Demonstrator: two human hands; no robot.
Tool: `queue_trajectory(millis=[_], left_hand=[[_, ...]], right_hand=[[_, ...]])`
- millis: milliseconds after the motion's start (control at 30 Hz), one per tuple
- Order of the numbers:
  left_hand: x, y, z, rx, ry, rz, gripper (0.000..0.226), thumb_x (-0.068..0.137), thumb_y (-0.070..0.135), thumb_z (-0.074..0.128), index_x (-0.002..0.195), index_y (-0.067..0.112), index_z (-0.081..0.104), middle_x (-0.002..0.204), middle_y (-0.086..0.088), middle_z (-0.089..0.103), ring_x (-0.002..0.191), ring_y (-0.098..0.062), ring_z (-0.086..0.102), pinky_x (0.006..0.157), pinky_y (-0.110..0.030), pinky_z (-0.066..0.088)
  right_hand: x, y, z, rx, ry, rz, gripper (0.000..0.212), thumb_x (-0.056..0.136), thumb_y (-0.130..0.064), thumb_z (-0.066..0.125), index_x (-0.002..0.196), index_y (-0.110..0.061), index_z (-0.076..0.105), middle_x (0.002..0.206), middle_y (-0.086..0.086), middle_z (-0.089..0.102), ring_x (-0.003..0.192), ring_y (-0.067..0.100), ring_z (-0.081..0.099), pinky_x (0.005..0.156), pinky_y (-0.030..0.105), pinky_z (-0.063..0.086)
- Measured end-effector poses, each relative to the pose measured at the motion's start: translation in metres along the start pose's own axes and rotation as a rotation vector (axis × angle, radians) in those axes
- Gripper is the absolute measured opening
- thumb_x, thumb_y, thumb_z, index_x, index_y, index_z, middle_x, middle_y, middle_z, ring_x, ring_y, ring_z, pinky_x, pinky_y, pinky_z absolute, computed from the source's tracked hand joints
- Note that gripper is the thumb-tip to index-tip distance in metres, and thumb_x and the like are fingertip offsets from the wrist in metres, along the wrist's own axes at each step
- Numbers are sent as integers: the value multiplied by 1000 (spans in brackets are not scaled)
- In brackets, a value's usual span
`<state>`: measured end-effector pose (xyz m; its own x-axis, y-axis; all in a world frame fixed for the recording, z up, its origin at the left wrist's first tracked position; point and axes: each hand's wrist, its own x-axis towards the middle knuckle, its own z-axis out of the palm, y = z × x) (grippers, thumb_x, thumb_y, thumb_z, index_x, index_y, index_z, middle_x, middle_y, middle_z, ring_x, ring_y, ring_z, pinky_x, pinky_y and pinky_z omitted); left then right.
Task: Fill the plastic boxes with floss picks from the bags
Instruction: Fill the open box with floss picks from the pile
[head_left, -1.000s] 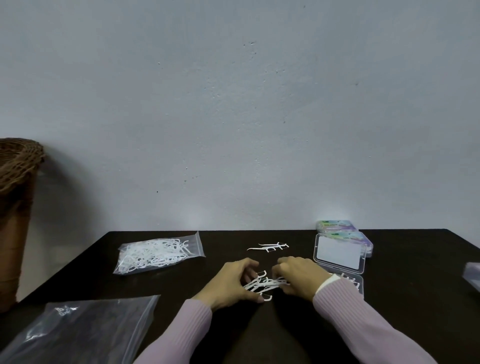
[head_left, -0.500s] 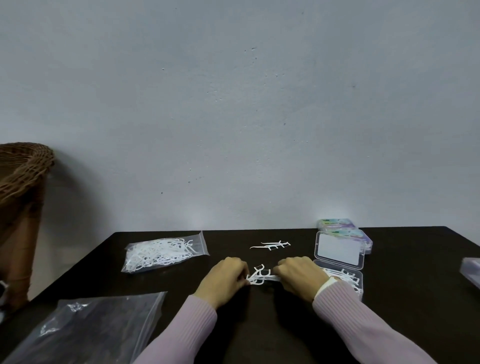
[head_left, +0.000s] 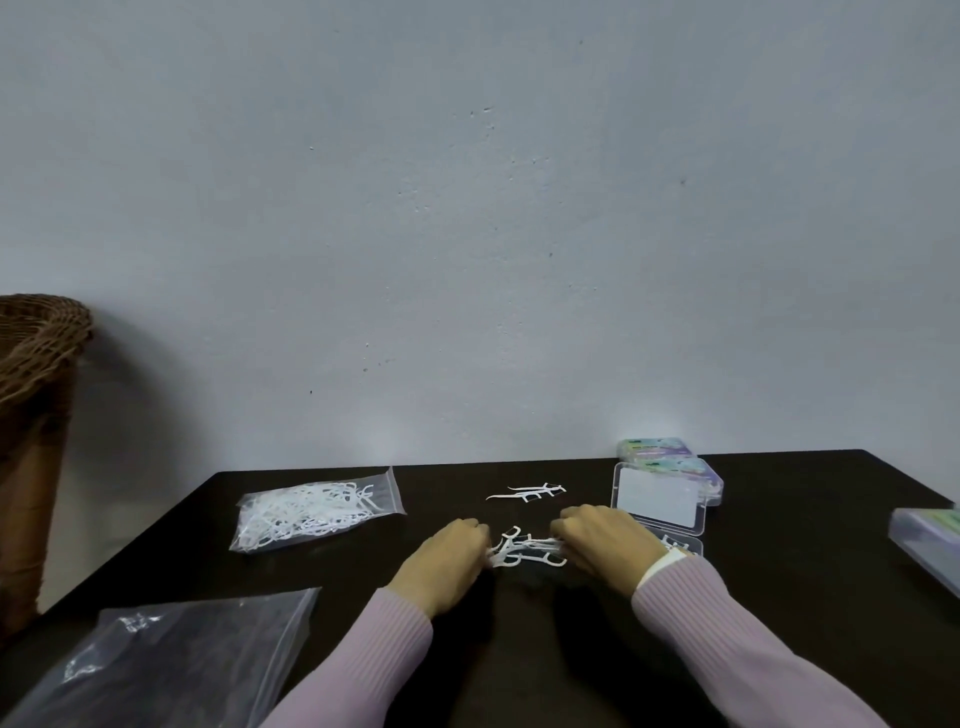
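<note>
Now the bundle of floss picks (head_left: 527, 550) sits tighter than a second ago, white and roughly aligned, low over the table (head_left: 779, 597); my left hand (head_left: 449, 561) and right hand (head_left: 605, 545) pinch its ends, so I judge it ready for the open plastic box (head_left: 658, 501) just right

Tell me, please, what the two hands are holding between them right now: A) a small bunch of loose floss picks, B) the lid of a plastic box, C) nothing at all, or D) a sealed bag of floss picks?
A: the left hand and right hand pinch the ends of a bunch of loose floss picks just above the table.
</note>
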<state>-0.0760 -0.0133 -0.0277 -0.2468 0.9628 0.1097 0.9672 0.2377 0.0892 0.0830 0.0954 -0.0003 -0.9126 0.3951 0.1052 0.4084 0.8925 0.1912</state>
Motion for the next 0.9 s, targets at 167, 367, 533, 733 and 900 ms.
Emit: queue_trajectory(millis=[167,367,533,733,900], left_hand=[[0,10,-6,-143,95,37,12,96,20,49,104,12,55,104,-8,61,97,-24,58,82,-33,46],[9,29,-12,-357,159,113,9,90,17,62,96,11,63,89,-1,64,84,-11,57,69,-14,40],[14,43,-16,-522,193,94,5,85,13,68,88,11,67,82,-2,69,79,-11,64,73,-24,50],[10,71,-18,-274,388,205,11,93,22,57,100,15,62,90,5,60,82,-7,55,75,-23,45],[18,88,-12,-812,367,59,15,84,13,69,81,27,64,72,8,60,64,0,53,61,-18,45]], right_hand=[[-5,13,2,59,-11,30,22,96,-8,41,114,-3,53,115,14,52,109,30,54,83,37,43],[-24,38,-2,183,63,76,26,97,-17,43,116,-5,56,117,10,53,108,25,54,90,34,44],[-48,57,-7,185,221,36,30,99,-18,39,127,-16,49,124,2,47,111,19,50,93,28,41],[-60,67,1,402,262,66,26,98,-21,40,116,-10,54,115,4,52,106,14,49,92,22,39],[-68,73,13,508,347,118,19,96,-20,45,110,-13,57,100,-6,53,94,8,49,83,14,37]])
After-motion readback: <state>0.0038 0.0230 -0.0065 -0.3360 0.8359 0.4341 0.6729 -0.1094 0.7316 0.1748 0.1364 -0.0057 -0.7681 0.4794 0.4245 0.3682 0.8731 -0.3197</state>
